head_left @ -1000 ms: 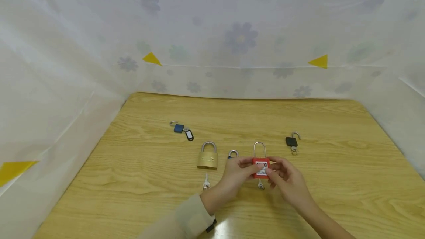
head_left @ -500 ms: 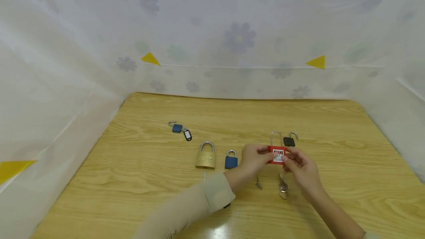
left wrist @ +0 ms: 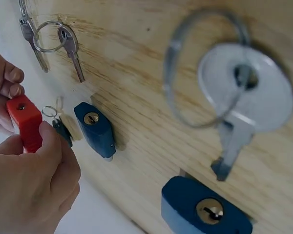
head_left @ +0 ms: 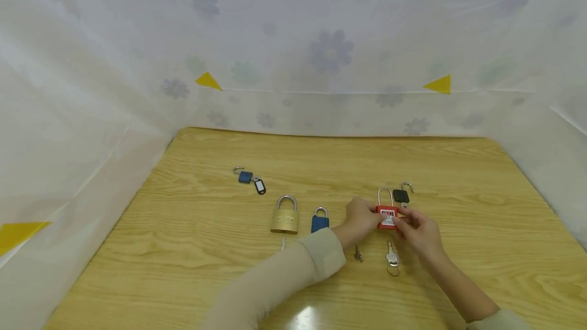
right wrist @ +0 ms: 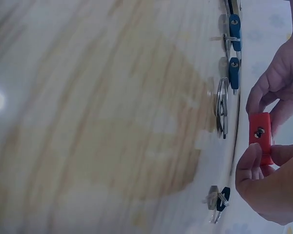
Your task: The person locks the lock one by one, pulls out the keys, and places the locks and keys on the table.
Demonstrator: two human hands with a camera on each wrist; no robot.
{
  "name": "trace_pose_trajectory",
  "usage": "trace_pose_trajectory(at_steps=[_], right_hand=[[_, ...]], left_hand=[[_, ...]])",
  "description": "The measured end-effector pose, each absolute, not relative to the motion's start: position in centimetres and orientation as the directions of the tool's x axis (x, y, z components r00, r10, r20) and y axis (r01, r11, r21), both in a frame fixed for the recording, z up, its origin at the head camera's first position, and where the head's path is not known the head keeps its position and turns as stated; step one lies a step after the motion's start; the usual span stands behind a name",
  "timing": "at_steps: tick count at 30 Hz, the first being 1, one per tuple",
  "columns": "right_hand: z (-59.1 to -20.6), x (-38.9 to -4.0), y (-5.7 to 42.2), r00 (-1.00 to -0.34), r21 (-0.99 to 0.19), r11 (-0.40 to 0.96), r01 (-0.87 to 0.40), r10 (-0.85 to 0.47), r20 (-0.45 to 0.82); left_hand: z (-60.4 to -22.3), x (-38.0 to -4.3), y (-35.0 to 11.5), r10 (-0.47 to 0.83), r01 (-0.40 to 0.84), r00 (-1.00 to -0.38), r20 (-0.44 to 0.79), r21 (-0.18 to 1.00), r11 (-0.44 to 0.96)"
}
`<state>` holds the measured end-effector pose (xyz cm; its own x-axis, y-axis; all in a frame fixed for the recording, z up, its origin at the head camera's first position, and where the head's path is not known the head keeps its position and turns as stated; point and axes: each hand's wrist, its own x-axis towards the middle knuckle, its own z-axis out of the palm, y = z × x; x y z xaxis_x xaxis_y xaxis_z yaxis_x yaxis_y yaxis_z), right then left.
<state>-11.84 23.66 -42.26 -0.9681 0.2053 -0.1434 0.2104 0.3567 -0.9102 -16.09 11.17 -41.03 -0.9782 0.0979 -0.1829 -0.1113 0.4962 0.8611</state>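
Observation:
Both hands hold a red padlock by its sides. Its thin, tall shackle points toward the back of the table, and both legs meet the body. My left hand pinches its left edge; my right hand pinches the right edge, thumb near the white label. The keyhole end of the red padlock faces the left wrist camera. A key with a ring lies just nearer than the padlock. Close behind is a black padlock with its shackle swung open. Whether the red padlock touches the table cannot be told.
A brass padlock and a blue padlock stand left of the hands. The left wrist view adds another blue padlock, hidden from the head view. A small key lies near the left sleeve. Further back is a small blue padlock with a tag.
Both hands have carried the red padlock to the right, then slightly toward me. The blue padlock and the ringed key came into fuller view as the hands moved; the sleeve now partly covers the blue padlock.

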Motion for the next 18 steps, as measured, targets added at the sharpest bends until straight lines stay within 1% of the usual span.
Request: trace_pose_trajectory(at_steps=[4, 9, 11, 18], right_hand=[[-42.6, -11.9, 24.0, -0.962, -0.872, 0.425, 0.245, 0.218, -0.164], [-43.0, -12.0, 24.2, -0.972, -0.781, 0.583, 0.223, 0.194, -0.133], [-43.1, -12.0, 24.3, -0.977, -0.750, 0.629, 0.203, 0.176, -0.117], [-43.1, -11.9, 24.6, -0.982, -0.687, 0.702, 0.185, 0.149, -0.113]], left_hand=[[-41.0, -16.1, 11.8, 0.086, -0.112, -0.976, -0.200, 0.801, 0.588], [-41.1, -16.0, 12.2, 0.091, -0.090, -0.976, -0.200, 0.740, 0.667], [-41.3, -16.0, 12.2, 0.089, -0.081, -0.977, -0.192, 0.728, 0.681], [-42.0, -15.9, 13.1, 0.051, -0.102, -0.980, -0.190, 0.711, 0.696]])
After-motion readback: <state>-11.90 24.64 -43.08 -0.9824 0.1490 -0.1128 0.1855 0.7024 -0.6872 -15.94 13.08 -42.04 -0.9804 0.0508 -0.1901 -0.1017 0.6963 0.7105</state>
